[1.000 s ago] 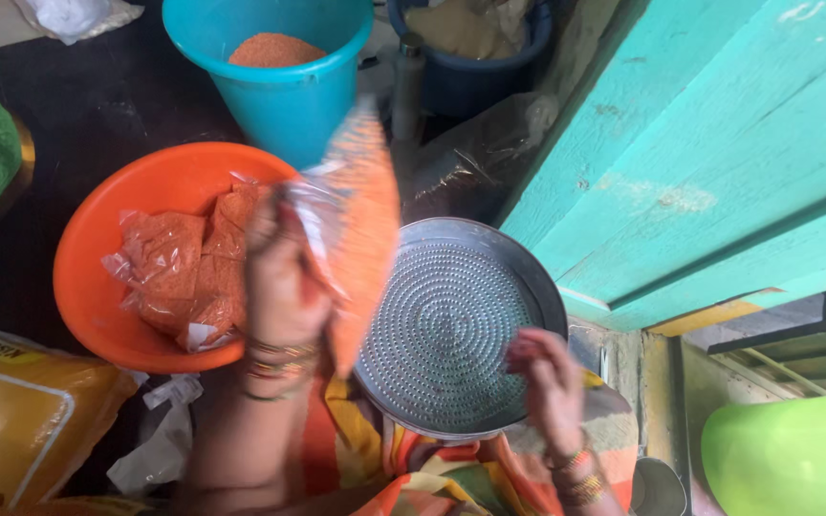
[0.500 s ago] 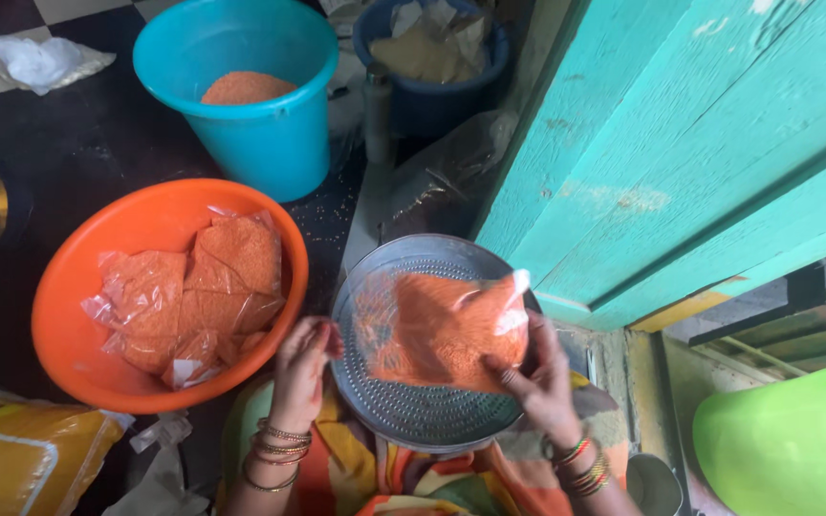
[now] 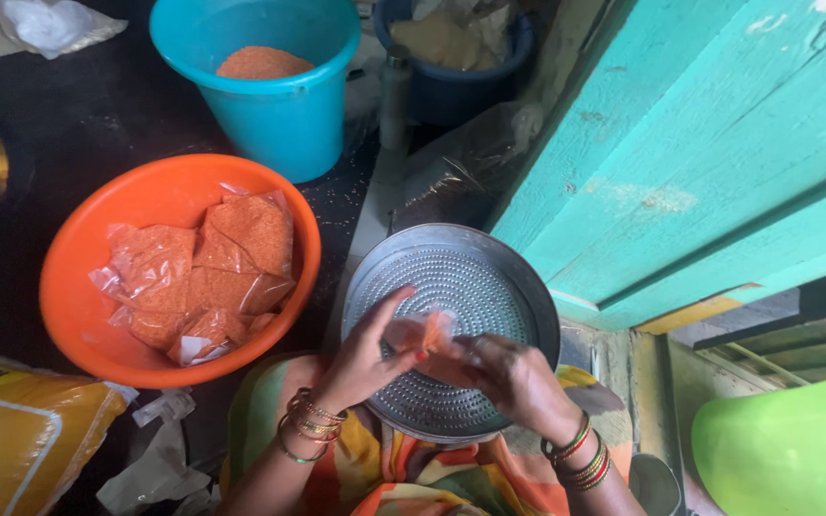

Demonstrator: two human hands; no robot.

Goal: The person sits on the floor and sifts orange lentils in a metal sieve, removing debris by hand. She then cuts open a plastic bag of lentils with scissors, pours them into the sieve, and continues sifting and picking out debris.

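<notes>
Over the metal sieve [image 3: 451, 325], low centre of the head view, both hands meet on one small clear packet [image 3: 424, 333] with orange-red powder inside. Left hand [image 3: 367, 355]: fingers pinched narrow on the packet's left side, thumb raised. Right hand [image 3: 513, 377]: fingers curled tight on its right side. Packet is mostly covered by the fingers, only a crumpled orange bit shows; can't tell if it touches the sieve. Sieve is round, perforated, resting on the person's lap over a striped orange-and-green cloth [image 3: 403, 478]. Bangles on both wrists.

Left of the sieve, just beside it: orange basin [image 3: 78, 287] holding a pile of filled powder packets [image 3: 207, 277]. Beyond the basin: blue bucket [image 3: 279, 124] partly filled with the same orange-red powder. Dark blue tub [image 3: 461, 86] further right, with brownish contents. Yellow sack [image 3: 21, 440] at lower left, scraps of clear plastic near it. Teal wooden door [image 3: 700, 143] fills the right side. Bright green bucket [image 3: 786, 449] at lower right, well apart from the hands.
</notes>
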